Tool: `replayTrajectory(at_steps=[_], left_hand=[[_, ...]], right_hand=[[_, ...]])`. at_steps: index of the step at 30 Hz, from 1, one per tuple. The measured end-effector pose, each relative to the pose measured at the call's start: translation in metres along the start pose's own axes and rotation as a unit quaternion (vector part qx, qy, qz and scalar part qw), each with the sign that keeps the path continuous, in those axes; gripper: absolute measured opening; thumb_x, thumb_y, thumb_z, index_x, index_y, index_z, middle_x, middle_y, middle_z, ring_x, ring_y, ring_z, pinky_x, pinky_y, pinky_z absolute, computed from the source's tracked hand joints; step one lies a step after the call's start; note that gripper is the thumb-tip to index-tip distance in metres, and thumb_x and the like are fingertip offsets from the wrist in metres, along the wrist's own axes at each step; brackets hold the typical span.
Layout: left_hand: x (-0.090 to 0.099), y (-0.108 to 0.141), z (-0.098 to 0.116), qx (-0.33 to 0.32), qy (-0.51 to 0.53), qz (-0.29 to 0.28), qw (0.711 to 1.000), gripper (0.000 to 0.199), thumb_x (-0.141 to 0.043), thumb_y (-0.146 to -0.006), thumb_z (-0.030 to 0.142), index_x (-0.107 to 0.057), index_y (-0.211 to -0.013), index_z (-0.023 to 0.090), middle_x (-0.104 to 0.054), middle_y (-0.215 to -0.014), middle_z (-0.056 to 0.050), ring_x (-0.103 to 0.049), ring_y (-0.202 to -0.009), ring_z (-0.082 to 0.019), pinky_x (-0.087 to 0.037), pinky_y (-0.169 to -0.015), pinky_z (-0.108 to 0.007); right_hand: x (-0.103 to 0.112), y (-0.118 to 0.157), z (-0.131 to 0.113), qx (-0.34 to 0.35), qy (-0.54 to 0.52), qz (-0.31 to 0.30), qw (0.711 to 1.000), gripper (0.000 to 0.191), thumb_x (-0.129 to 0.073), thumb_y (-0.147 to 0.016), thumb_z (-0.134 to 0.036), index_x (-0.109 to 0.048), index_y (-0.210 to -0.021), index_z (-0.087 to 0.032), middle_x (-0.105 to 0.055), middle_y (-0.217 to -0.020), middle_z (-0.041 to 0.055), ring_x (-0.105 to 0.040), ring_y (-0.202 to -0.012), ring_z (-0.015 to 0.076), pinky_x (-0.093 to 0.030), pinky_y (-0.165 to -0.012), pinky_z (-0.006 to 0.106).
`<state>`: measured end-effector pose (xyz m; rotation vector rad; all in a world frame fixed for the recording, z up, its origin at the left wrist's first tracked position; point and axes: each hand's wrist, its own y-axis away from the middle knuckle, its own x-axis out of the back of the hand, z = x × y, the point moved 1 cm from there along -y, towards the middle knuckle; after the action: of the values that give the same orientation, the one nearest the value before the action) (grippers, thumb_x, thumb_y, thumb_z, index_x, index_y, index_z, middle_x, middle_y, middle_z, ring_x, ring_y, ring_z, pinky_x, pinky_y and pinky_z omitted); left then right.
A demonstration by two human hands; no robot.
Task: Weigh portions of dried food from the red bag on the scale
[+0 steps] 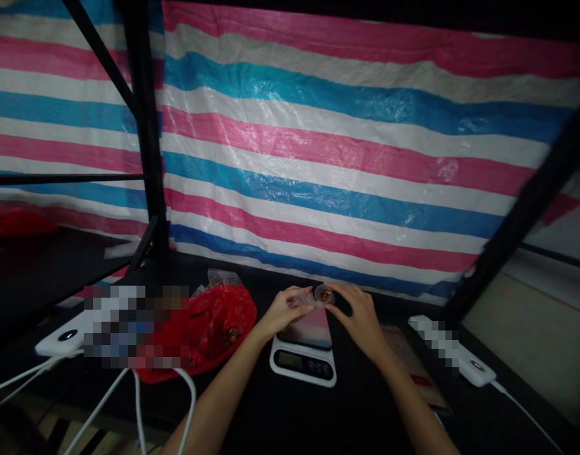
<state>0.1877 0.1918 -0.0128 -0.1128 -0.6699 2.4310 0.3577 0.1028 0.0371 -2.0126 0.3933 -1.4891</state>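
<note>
Left hand (289, 311), fingers half curled, pinching a clear plastic bag (305, 301) above the scale (303, 365), near the tabletop's (366, 404) back edge; right hand (356, 314) part open, thumb and fingers steadying a small cup (325, 295) beside the bag, presumably for a transfer

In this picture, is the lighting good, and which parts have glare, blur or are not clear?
Head view: dim overall; white glare on the striped sheet; contents of the small cup look soft; the display of the scale is too dark to read; mosaic blocks hide parts of the red bag and the right-hand white device.
</note>
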Motion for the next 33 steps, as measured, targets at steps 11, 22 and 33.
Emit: replayTrajectory(at_steps=[11, 22, 33], left_hand=[[-0.003, 0.003, 0.006, 0.009, 0.103, 0.042, 0.994, 0.047, -0.064, -0.071, 0.046, -0.063, -0.102, 0.011, -0.063, -0.099, -0.010, -0.056, -0.095, -0.023, -0.041, -0.087, -0.033], [-0.004, 0.004, 0.009, 0.012, 0.137, 0.045, 0.990, 0.043, -0.068, -0.067, 0.047, -0.063, -0.089, 0.010, -0.065, -0.086, -0.008, -0.059, -0.085, -0.021, -0.043, -0.079, -0.031], [0.002, 0.004, 0.008, -0.036, -0.049, 0.058, 0.996, 0.041, -0.067, -0.070, 0.035, -0.062, -0.105, 0.016, -0.059, -0.105, -0.009, -0.054, -0.098, -0.020, -0.040, -0.088, -0.031]], right_hand=[[0.035, -0.046, -0.041, 0.198, 0.189, -0.097, 0.957, 0.028, -0.053, -0.084, -0.025, -0.054, -0.112, -0.028, -0.061, -0.106, 0.0040, -0.050, -0.096, 0.0201, -0.028, -0.081, 0.036], [0.039, -0.058, -0.068, 0.351, 0.295, -0.133, 0.879, 0.030, -0.042, -0.085, -0.009, -0.055, -0.109, -0.021, -0.059, -0.106, 0.0083, -0.050, -0.094, 0.0229, -0.034, -0.075, 0.035], [0.033, -0.025, -0.019, 0.074, 0.146, -0.032, 0.986, 0.030, -0.053, -0.081, -0.024, -0.052, -0.110, -0.021, -0.061, -0.107, 0.0081, -0.054, -0.096, 0.0245, -0.038, -0.079, 0.038]])
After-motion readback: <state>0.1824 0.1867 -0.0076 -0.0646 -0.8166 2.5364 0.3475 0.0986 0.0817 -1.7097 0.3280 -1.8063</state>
